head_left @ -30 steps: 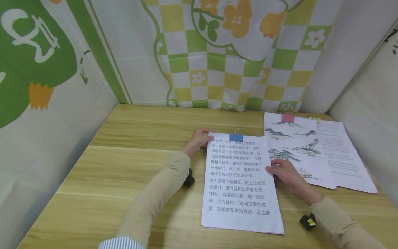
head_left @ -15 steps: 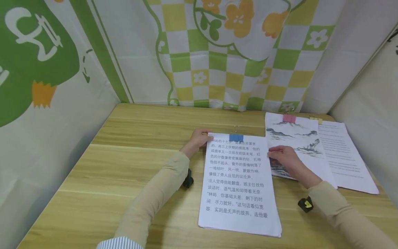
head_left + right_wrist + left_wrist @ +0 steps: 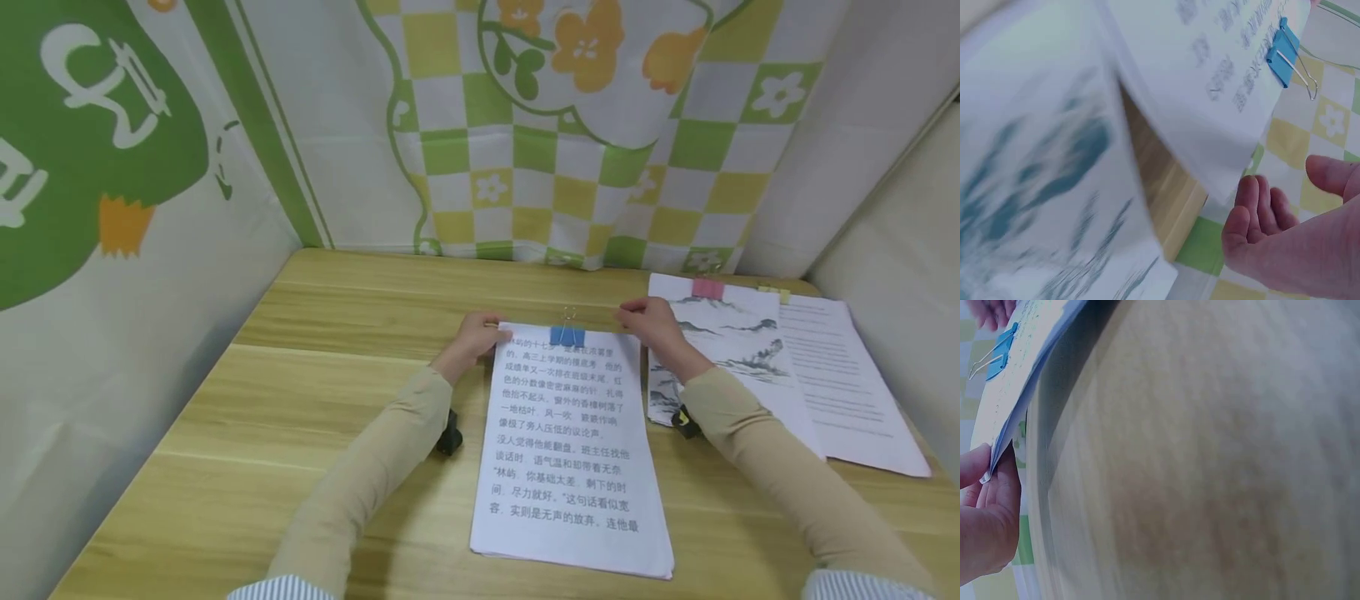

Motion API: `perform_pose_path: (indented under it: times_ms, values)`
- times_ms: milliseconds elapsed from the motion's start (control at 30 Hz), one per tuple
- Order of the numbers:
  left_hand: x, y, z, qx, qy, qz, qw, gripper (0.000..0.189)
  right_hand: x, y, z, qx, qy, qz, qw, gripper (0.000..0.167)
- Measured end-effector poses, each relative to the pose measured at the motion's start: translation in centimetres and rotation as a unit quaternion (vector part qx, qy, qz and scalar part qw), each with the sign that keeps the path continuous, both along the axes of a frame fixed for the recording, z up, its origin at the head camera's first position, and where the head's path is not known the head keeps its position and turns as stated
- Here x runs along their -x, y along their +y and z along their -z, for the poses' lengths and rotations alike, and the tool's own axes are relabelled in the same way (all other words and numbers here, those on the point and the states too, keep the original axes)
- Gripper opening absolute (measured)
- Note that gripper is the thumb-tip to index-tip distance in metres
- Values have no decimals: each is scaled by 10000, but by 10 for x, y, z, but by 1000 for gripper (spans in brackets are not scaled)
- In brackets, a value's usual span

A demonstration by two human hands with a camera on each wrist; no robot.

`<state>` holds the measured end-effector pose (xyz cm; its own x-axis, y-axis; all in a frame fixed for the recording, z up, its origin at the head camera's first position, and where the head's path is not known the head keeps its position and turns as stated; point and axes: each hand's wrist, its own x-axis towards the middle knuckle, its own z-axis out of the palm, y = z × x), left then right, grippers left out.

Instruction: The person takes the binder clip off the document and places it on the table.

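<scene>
A stack of printed sheets point(image 3: 566, 467) lies on the table, with a blue binder clip point(image 3: 567, 336) at its top edge. My left hand point(image 3: 478, 333) pinches the stack's top left corner; in the left wrist view its thumb point(image 3: 974, 465) is on top and the fingers are underneath. Just beyond the top right corner is my right hand point(image 3: 660, 329). In the right wrist view, the right hand's fingers point(image 3: 1247, 200) curl loosely, apart from the thumb, and hold nothing. The blue clip point(image 3: 1284, 53) sits beyond that corner.
On the right, a sheet with an ink landscape point(image 3: 738, 333) under a pink binder clip point(image 3: 708, 288) overlaps a text sheet point(image 3: 847, 367) with a yellow clip point(image 3: 772, 294). A checkered curtain point(image 3: 555, 183) hangs behind the wooden table point(image 3: 247, 417).
My right hand has slid up along the stack's right edge and come off near the top right corner. The left hand keeps its pinch on the top left corner.
</scene>
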<state>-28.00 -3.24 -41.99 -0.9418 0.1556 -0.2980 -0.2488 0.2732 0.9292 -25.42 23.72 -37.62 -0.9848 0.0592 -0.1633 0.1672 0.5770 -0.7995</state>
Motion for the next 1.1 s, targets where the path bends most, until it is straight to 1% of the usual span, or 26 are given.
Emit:
perform_pose_path:
  times_ms: [100, 233, 333, 433, 567, 867, 1100]
  values:
    - [-1, -3, -1, -12, -5, -1, 10000, 38, 12, -13, 0, 177, -171, -213, 9995, 49]
    - [-3, -4, -1, 14, 49, 26, 10000, 36, 24, -27, 1, 465, -629, -613, 9950, 55]
    - [-4, -5, -1, 78, 104, 36, 9999, 34, 31, -33, 3, 620, -901, -919, 9898, 58]
    - [-5, -6, 0, 88, 120, 20, 9999, 33, 35, -37, 5, 793, -987, -1116, 9857, 58]
    - [-5, -7, 2, 75, 102, 18, 9999, 32, 39, -41, 8, 942, -1075, -1195, 9825, 57]
    - [-6, -15, 3, 136, 67, -7, 9999, 33, 43, -48, 15, 1291, -1185, -1229, 9768, 53]
    - [-7, -21, 3, 62, 12, -30, 10000, 34, 44, -53, 16, 1242, -1352, -1376, 9733, 56]
